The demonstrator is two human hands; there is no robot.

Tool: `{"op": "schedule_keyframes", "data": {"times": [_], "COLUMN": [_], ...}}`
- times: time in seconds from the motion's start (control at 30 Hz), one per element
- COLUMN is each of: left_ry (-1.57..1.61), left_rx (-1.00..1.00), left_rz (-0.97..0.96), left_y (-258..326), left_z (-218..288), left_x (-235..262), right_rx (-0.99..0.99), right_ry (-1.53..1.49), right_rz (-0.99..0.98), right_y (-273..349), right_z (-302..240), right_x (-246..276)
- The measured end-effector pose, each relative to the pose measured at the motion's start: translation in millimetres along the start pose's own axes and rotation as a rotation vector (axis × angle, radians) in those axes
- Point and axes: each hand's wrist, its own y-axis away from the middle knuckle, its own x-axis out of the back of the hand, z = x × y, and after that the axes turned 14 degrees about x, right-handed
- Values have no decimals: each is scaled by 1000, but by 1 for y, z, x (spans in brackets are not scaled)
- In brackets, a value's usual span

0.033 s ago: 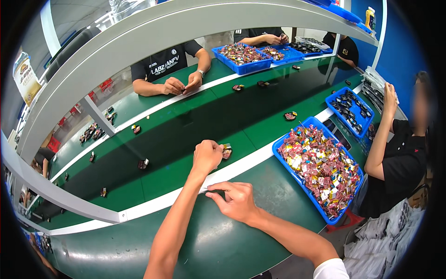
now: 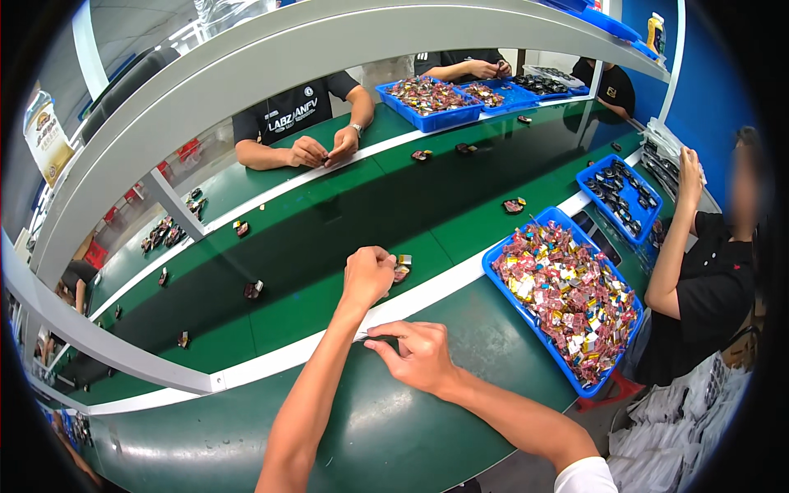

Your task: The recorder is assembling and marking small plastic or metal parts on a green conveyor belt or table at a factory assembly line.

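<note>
Over the green conveyor belt [image 2: 345, 246], the left hand [image 2: 368, 275] is reaching out, fingers curled shut around a small part [image 2: 402, 268] on the belt. Nearer, the right hand [image 2: 419, 355] is lying on the worktop edge, fingertips pinching something too small to identify. Rightward, a blue plastic tray [image 2: 493, 271] is holding heaped shiny pink and yellow pieces [image 2: 567, 300].

bright, even overhead light | soft shadows | fisheye-bent, dark rim
</note>
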Motion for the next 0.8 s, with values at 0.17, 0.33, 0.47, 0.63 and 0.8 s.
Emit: {"op": "schedule_keyframes", "data": {"times": [0.17,0.33,0.47,0.63,0.8], "left_ry": [-146,-39,-67,70,324], "left_rx": [-71,32,7,65,52], "left_rz": [335,148,157,26,73], "left_y": [-3,-2,-8,4,27], "left_z": [-25,-22,-28,-20,-39], "left_x": [-4,1,3,9,24], "right_rx": [-6,3,-1,-60,-169], "right_ry": [7,8,0,-32,-72], "right_rz": [-20,-16,-29,-3,18], "right_y": [-2,0,0,0,4], "right_z": [-3,-1,-3,-2,6], "right_x": [1,1,-1,0,-2]}}
